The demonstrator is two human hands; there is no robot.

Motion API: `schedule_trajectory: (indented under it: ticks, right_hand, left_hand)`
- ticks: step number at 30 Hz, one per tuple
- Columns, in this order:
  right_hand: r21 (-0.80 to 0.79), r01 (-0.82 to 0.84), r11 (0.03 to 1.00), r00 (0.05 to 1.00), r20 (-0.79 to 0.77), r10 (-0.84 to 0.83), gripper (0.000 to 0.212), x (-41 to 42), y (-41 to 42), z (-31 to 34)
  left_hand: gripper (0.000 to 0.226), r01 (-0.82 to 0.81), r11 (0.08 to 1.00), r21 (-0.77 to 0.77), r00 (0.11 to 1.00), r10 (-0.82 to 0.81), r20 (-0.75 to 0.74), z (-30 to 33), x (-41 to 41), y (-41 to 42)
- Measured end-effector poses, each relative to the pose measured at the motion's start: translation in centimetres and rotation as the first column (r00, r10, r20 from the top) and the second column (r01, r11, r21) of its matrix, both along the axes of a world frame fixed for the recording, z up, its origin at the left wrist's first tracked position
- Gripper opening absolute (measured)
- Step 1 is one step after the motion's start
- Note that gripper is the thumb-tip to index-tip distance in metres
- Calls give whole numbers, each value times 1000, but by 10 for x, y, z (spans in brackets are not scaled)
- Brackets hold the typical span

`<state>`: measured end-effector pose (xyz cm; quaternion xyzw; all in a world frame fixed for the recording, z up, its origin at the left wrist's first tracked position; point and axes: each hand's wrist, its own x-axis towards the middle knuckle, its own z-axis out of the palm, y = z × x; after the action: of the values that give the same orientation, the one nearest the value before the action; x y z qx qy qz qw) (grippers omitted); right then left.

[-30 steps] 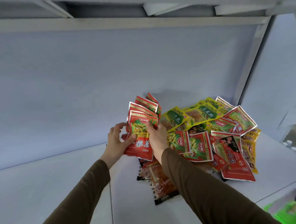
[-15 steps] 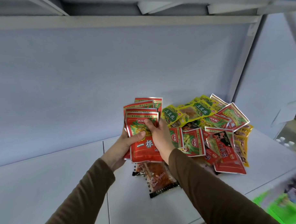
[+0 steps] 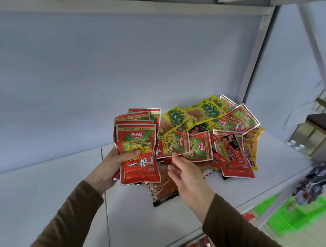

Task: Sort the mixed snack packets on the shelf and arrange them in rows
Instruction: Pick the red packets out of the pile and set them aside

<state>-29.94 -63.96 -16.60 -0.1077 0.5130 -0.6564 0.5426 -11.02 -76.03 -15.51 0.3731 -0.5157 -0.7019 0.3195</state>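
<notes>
Layout on the shelf (image 3: 124,217): a fanned stack of snack packets (image 3: 138,152) stands upright in the left hand (image 3: 109,167), left of the right hand's fingers (image 3: 175,158). The mixed heap of packets (image 3: 214,136) lies behind and right of those fingers; one packet (image 3: 163,192) lies flat beneath them.
</notes>
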Motion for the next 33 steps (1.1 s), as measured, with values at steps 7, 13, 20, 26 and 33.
schedule_trajectory:
  ticks: [7,13,20,26,33]
  right_hand:
    - [38,81,996,971,223,-88,17,-3,-10,3]
    - [-7,218,976,966,141,-215,36,10,-42,4]
    - [15,318,948,948,16,-318,60,14,-79,4]
    - [-56,287,956,948,-129,-292,23,8,-62,3]
    - [-204,137,969,876,-433,-215,16,-21,-37,36]
  left_hand:
    - [56,-1,1000,4,1000,1,-5,-5,0,0]
    - [51,-32,999,14,999,32,-7,-6,1,-1]
    - [51,-71,997,5,997,71,-7,-2,10,0]
    - [56,-134,991,-20,991,134,-2,2,25,1]
    - [59,-208,978,-27,978,207,-23,1,46,-2]
